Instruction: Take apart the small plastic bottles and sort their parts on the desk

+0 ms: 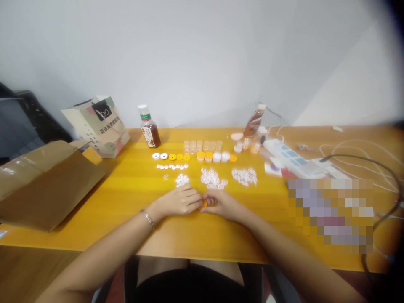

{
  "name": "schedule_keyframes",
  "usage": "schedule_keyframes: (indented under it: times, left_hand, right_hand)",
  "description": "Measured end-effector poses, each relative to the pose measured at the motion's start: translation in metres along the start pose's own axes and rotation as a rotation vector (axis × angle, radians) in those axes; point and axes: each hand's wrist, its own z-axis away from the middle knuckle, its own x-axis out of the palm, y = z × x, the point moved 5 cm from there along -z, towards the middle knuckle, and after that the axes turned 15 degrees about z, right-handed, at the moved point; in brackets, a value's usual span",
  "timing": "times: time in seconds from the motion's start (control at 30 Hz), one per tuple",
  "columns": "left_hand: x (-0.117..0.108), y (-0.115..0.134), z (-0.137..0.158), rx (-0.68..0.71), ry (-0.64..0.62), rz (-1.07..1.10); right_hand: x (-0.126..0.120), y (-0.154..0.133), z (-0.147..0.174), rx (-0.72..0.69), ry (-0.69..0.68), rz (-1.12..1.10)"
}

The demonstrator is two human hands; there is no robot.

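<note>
My left hand (183,200) and my right hand (222,205) meet over the table, with fingers curled round a small orange cap (204,203). Part of the cap is hidden by my fingers. Just beyond lie piles of small white pieces: a left pile (182,180), a middle pile (211,177) and a right pile (244,176). Farther back runs a row of ring-like caps, white (163,156) and orange (179,157). To their right stand closed orange-topped pots (208,156) and white-topped pots (216,157). Clear small jars (199,146) line up behind.
An open cardboard box (63,185) and a paper bag (102,126) stand at the left. Drink bottles, a left one (150,128) and a right one (254,121), are at the back. Right of them lie a power strip (288,156) and loose cables (356,155).
</note>
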Motion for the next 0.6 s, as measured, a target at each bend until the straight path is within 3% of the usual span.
schedule_keyframes:
  times: [0.3, 0.6]
  left_hand:
    - [0.005, -0.003, 0.0, -0.056, 0.016, 0.102]
    - [0.011, -0.017, 0.001, -0.309, 0.132, 0.502]
  right_hand:
    - [0.0, 0.001, 0.001, 0.016, 0.011, -0.012]
    - [0.0, 0.002, 0.0, 0.019, 0.001, -0.025]
